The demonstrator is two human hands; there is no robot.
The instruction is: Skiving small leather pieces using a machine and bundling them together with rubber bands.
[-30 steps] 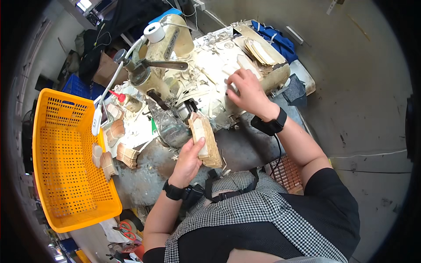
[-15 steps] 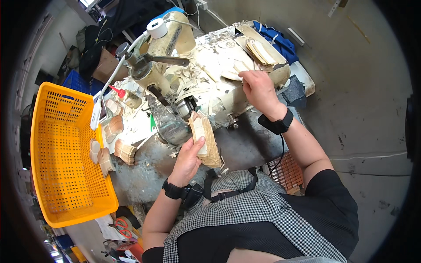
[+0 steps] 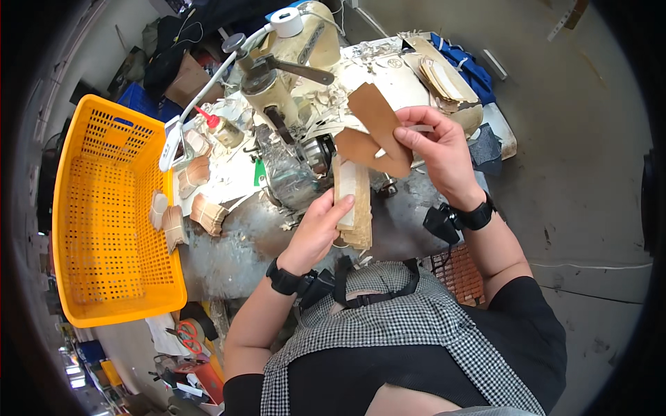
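The right hand [image 3: 433, 149] is pinching a brown leather piece [image 3: 374, 132] between thumb and fingers, holding it raised above the desk [image 3: 236, 239] in front of the cream sewing machine [image 3: 305, 76]. The left hand [image 3: 319, 225] is closing around a stack of tan pieces [image 3: 354, 204] standing on edge just below the leather piece. An orange basket [image 3: 104, 208] is sitting at the desk's left side, with small bundles [image 3: 187, 208] lying near it
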